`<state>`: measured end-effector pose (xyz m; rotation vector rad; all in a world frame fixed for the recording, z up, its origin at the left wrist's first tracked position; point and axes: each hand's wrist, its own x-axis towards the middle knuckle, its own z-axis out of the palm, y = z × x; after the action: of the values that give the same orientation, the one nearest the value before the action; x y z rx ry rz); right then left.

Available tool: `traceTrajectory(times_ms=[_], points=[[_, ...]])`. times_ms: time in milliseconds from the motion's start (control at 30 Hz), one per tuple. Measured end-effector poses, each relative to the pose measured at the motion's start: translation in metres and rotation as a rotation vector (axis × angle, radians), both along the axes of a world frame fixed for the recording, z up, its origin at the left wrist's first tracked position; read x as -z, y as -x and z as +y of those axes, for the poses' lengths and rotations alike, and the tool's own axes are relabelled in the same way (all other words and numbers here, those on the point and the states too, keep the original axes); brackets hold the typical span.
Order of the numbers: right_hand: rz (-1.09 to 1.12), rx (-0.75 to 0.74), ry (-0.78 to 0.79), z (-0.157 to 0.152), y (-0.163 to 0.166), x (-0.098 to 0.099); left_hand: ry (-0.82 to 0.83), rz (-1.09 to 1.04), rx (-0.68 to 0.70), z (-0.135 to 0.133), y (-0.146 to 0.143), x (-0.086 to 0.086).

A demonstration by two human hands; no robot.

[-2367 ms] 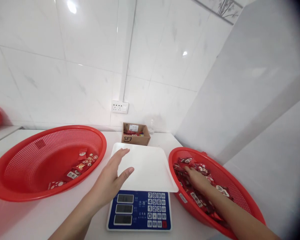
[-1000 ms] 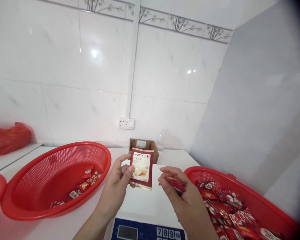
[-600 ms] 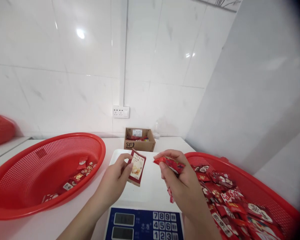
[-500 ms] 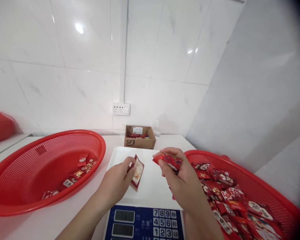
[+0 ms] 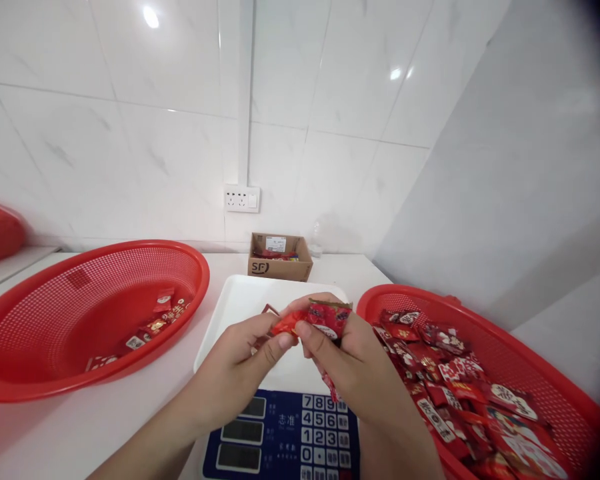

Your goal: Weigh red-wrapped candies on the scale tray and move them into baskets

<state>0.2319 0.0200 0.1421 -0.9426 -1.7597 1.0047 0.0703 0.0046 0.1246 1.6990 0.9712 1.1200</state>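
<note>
Both hands meet above the white pan (image 5: 220,320) of a weighing scale. My right hand (image 5: 355,360) is closed around red snack packets (image 5: 329,319), one with a berry-like print, and another packet hangs below the palm. Between thumb and fingers, my left hand (image 5: 245,360) pinches an orange-red packet (image 5: 287,323) at the right hand's fingertips. The corner of a dark red packet (image 5: 269,309) shows behind the left fingers; most of it is hidden. Under the wrists lies the scale's blue keypad panel (image 5: 285,433).
At left stands a red mesh basket (image 5: 105,257) with several packets inside. A fuller red basket (image 5: 525,360) is at right, close to my right forearm. A cardboard box (image 5: 280,269) holding packets sits behind the scale, near the tiled wall.
My left hand has moved right to the right hand and now grips the orange-red packet there. The dark red packet it held in plain view is mostly hidden. The view has tilted down slightly.
</note>
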Motion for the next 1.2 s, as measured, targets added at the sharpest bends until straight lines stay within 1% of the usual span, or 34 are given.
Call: traceTrajectory(times_ms=[67, 167, 333, 433, 633, 767, 867, 1033, 1100, 1200], points=[[-0.022, 0.043, -0.049, 0.001, -0.001, -0.002, 0.031, -0.030, -0.030, 0.000, 0.001, 0.003], [-0.042, 0.034, -0.065, 0.001, -0.004, -0.005, 0.066, -0.054, -0.049, -0.002, 0.003, 0.004], [-0.081, 0.051, -0.059, -0.001, -0.007, -0.006, 0.032, -0.008, -0.048, -0.006, 0.001, 0.000], [-0.082, 0.012, -0.058, -0.003, -0.006, -0.004, 0.004, -0.004, -0.053, -0.007, 0.000, -0.002], [-0.044, -0.056, -0.015, -0.006, -0.004, -0.002, -0.033, -0.062, -0.052, -0.010, 0.002, -0.002], [-0.086, -0.072, -0.046, -0.007, -0.004, -0.005, -0.016, -0.059, -0.083, -0.014, 0.002, -0.003], [-0.079, -0.037, -0.086, -0.009, -0.003, -0.007, -0.016, -0.079, -0.076, -0.016, 0.001, -0.003], [-0.024, 0.083, -0.169, -0.011, -0.003, -0.006, -0.018, -0.118, -0.039, -0.018, -0.001, -0.002], [-0.010, 0.094, -0.160, -0.012, -0.003, -0.006, -0.018, -0.106, -0.044, -0.018, -0.001, -0.002], [0.033, 0.147, -0.084, -0.014, -0.002, -0.008, -0.040, -0.045, -0.088, -0.015, 0.001, -0.003]])
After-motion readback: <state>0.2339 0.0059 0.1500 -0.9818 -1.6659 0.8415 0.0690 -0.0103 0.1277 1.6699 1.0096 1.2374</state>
